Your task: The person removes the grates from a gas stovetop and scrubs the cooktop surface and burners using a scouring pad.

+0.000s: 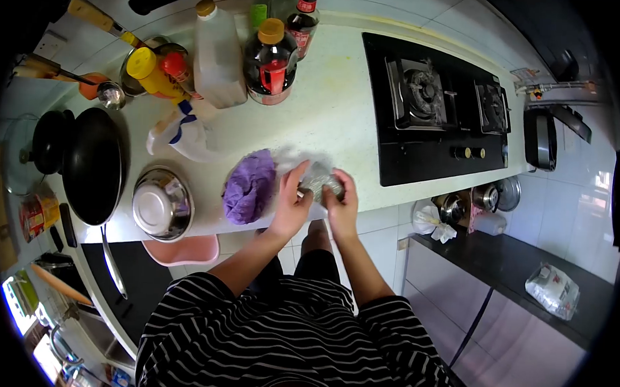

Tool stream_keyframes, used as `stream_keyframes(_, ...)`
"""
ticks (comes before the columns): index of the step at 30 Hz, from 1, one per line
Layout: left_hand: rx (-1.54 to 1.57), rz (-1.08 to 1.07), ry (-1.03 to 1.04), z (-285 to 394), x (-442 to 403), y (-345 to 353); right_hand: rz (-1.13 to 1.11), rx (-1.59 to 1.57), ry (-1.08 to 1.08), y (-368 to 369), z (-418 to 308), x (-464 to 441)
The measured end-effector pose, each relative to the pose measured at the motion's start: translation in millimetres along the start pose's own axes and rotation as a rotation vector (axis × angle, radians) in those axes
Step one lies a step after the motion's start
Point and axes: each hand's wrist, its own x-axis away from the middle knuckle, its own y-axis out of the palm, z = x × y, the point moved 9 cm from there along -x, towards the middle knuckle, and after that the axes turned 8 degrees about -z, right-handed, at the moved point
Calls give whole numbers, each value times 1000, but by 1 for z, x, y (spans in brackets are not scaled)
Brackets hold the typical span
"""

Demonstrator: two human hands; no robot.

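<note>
Between my two hands, over the front edge of the pale countertop (pixel 328 78), is a shiny, translucent crumpled item (pixel 319 179), possibly plastic or glass; its exact nature is unclear. My left hand (pixel 293 198) has its fingers curved against the item's left side. On the right side, my right hand (pixel 340 200) grips it with thumb and fingers. A crumpled purple cloth (pixel 250 186) lies just left of my left hand. Farther left, a metal bowl (pixel 163 203) rests upside down on the counter.
A black gas stove (pixel 439 109) occupies the counter's right part. Bottles (pixel 270 66) and a large jug (pixel 219 54) stand at the back. At left are a black pan (pixel 92 165) and a white bag (pixel 182 131). A pink basin (pixel 182 250) sits below the counter edge.
</note>
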Motion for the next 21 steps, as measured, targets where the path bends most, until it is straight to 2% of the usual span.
stream_keyframes(2, -299, -46, 121, 20, -12, 23, -10, 159, -134, -37, 23, -29)
stream_keyframes(3, -440, -65, 90, 27, -17, 37, 33, 511, -296, -42, 3, -30)
stream_keyframes(4, -571, -50, 180, 32, -21, 50, 82, 858, -458, -42, -12, -27)
stream_keyframes(6, -833, -37, 367, 34, -28, 81, 119, 911, -634, -48, -22, -29)
stream_keyframes(7, -830, -55, 334, 27, -31, 91, 38, 926, -657, -47, -14, -26)
stream_keyframes(8, -839, -37, 315, 22, -30, 98, -166, 912, -604, -45, 4, -27)
stream_keyframes(10, -860, 7, 286, 14, -31, 103, -244, 918, -502, -48, 13, -28)
stream_keyframes(11, -898, 10, 248, 9, -30, 105, -287, 910, -532, -49, 12, -31)
stream_keyframes(14, -1000, 89, 201, 13, -31, 104, -288, 958, -584, -50, 5, -39)
stream_keyframes(15, -977, 97, 150, 19, -34, 100, -222, 1107, -605, -56, -3, -42)
stream_keyframes(18, -1012, 93, 66, 27, -32, 99, -365, 1096, -588, -59, 6, -53)
stream_keyframes(20, -889, -2, 64, 22, -24, 112, -364, 1184, -596, -52, 13, -63)
stream_keyframes(21, -771, -9, -9, 23, -22, 115, -363, 1229, -599, -48, 16, -68)
